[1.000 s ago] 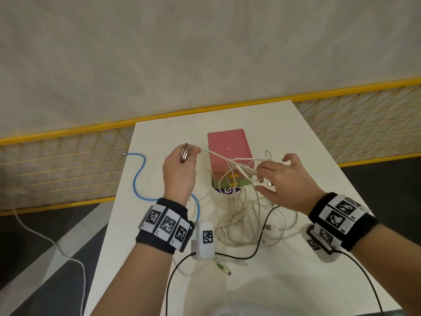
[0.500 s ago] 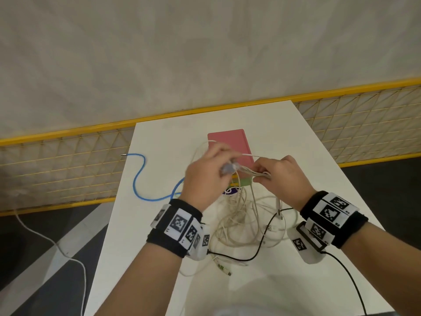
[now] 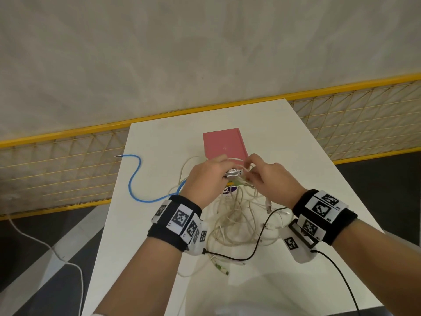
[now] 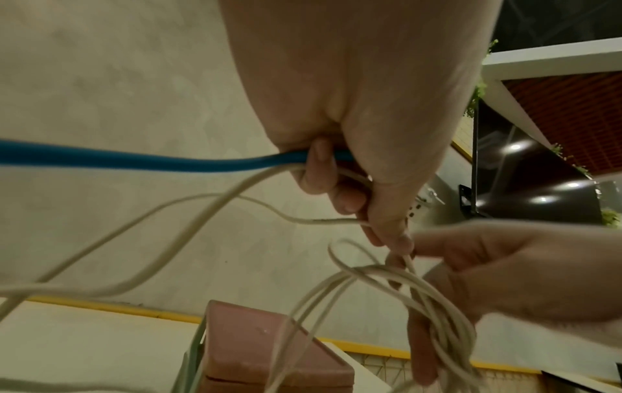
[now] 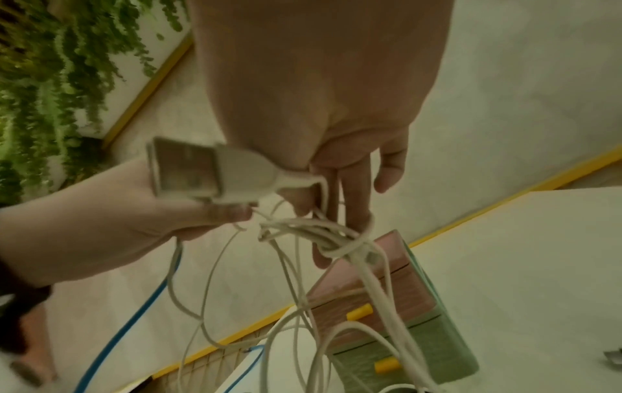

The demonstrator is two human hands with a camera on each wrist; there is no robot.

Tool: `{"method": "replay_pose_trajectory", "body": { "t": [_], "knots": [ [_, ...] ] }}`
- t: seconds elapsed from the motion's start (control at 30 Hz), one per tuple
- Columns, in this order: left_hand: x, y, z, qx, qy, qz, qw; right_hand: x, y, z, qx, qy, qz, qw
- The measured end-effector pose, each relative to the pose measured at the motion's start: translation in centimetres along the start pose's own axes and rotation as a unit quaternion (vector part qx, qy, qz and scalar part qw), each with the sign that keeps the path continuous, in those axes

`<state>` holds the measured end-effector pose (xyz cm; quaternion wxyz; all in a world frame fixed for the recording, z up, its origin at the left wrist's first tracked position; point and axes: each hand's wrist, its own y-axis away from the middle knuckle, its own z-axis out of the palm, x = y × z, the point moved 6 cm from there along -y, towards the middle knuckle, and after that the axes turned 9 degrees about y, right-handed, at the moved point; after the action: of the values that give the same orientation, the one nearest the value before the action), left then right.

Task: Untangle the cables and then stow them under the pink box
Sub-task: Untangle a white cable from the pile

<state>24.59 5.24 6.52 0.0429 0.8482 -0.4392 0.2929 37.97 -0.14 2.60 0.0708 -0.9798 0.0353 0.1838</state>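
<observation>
A pink box sits on a green box at mid-table. Before it lies a tangle of white cables; a blue cable snakes off to the left. Both hands meet just above the box's near end. My left hand grips a grey cable connector, and its curled fingers also hold the blue cable and a white strand. My right hand pinches a bunch of white cable loops that hang down to the pile.
The white table is narrow, with a yellow mesh fence behind it and on both sides. Black wrist-camera leads cross the pile. A loose plug lies near the front. A white cord runs over the floor at left.
My left hand carried the connector from the left, rightward, until it met my right hand over the box's near end. The right hand closed on the white loops and shifted slightly left.
</observation>
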Motion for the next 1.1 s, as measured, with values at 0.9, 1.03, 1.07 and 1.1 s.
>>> {"method": "replay_pose_trajectory", "body": {
  "t": [0.9,1.03,1.07,1.1],
  "knots": [
    [-6.4,6.4,-7.8,0.299,0.335,-0.191,0.873,-8.5,-8.2,-2.6,-0.050,-0.084,-0.069,0.993],
    [-7.3,7.8,-7.8,0.295,0.335,-0.215,0.869,-11.2,-11.5,-3.2,-0.088,-0.098,-0.088,0.987],
    [-7.4,8.0,-7.7,0.297,0.322,-0.213,0.874,-11.5,-11.6,-3.5,-0.071,-0.082,-0.095,0.990],
    [-7.6,8.2,-7.6,0.300,0.312,-0.209,0.877,-11.8,-11.4,-3.6,-0.055,-0.072,-0.101,0.991]
  ]
}}
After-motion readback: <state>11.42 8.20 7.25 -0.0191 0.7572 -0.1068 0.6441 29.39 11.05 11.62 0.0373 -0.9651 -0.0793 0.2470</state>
